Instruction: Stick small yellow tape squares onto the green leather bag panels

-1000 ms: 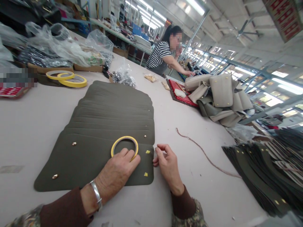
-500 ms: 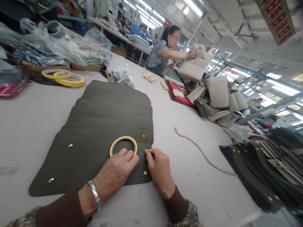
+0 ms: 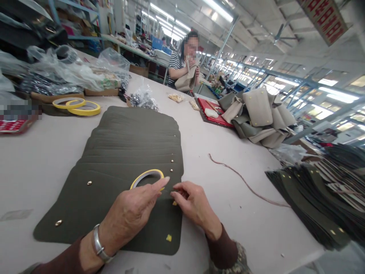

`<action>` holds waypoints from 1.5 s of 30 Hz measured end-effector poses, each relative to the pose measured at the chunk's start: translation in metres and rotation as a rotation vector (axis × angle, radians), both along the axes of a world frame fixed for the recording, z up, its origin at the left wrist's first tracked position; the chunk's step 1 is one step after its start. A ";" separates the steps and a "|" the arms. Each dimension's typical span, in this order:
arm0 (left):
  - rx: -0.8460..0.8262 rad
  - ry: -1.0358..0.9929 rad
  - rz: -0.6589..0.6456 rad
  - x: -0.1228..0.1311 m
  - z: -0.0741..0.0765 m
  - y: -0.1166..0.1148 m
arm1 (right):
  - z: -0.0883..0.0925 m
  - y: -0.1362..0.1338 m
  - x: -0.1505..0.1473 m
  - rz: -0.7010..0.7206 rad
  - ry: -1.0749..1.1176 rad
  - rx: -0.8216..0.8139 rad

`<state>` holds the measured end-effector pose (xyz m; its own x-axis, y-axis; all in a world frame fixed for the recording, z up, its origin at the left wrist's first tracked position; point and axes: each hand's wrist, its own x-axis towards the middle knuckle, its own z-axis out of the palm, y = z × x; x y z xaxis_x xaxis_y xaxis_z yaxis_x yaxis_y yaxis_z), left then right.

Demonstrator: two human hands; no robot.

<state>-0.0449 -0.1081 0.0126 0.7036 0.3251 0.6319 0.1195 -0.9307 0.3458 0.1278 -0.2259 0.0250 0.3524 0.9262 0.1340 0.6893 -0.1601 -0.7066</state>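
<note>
My left hand is closed on a roll of yellow tape, holding it on edge over the dark olive panels. My right hand is beside the panels' right edge, thumb and forefinger curled into a pinch; what lies between the fingertips is too small to make out. A small yellow tape piece shows just below that thumb. Lower down, another tape piece sits on the front panel. Gold studs dot the left side of this panel, and more panels fan out behind it.
Two yellow tape rolls lie at the back left, near plastic bags. A brown cord crosses the table on the right. Beyond it are a red tray, a heap of beige bags and stacked dark strips. Across the table, a person holds a beige bag.
Both hands have shifted slightly, and the left now covers more of the tape roll. A tape piece now shows under my right thumb. The person opposite has drawn the beige bag closer.
</note>
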 end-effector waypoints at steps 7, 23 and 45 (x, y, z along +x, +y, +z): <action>0.085 0.013 0.066 -0.001 0.003 -0.007 | 0.009 0.008 -0.016 0.212 -0.138 0.405; 0.028 0.043 -0.042 0.003 0.008 -0.012 | -0.005 0.013 -0.026 -0.156 0.493 0.142; -0.047 0.550 -0.010 0.000 -0.009 -0.005 | -0.009 -0.002 0.018 -0.004 0.450 -0.286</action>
<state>-0.0445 -0.1131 0.0035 0.9289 0.3362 0.1551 0.2859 -0.9175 0.2764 0.1461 -0.2280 0.0158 0.3203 0.9022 -0.2888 0.3272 -0.3915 -0.8600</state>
